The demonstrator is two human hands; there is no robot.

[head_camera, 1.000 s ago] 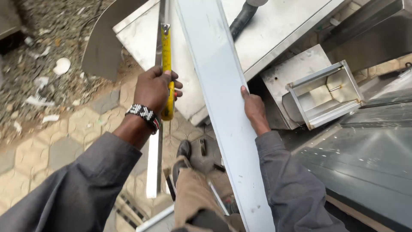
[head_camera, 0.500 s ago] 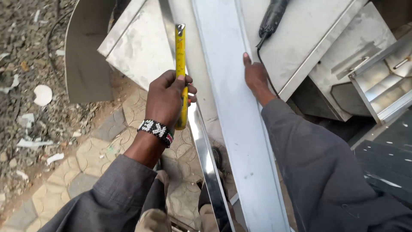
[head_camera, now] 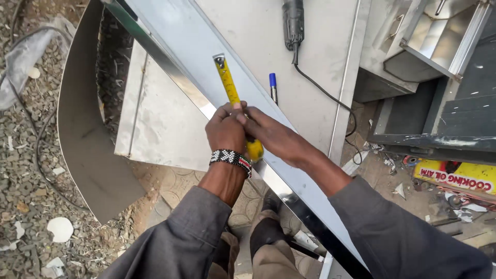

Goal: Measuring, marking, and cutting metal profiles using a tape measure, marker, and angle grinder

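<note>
single head-mounted view, looking steeply down from close above the hands [head_camera: 248, 132] onto a long metal channel [head_camera: 206, 67] running diagonally; gravel ground left, steel cabinet right. no second view.

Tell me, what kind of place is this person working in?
It looks like an open-air sheet-metal workshop. Both hands hold a yellow tape measure on a long folded steel strip, a corded power tool lies on a metal sheet, and the ground is gravel.
</note>
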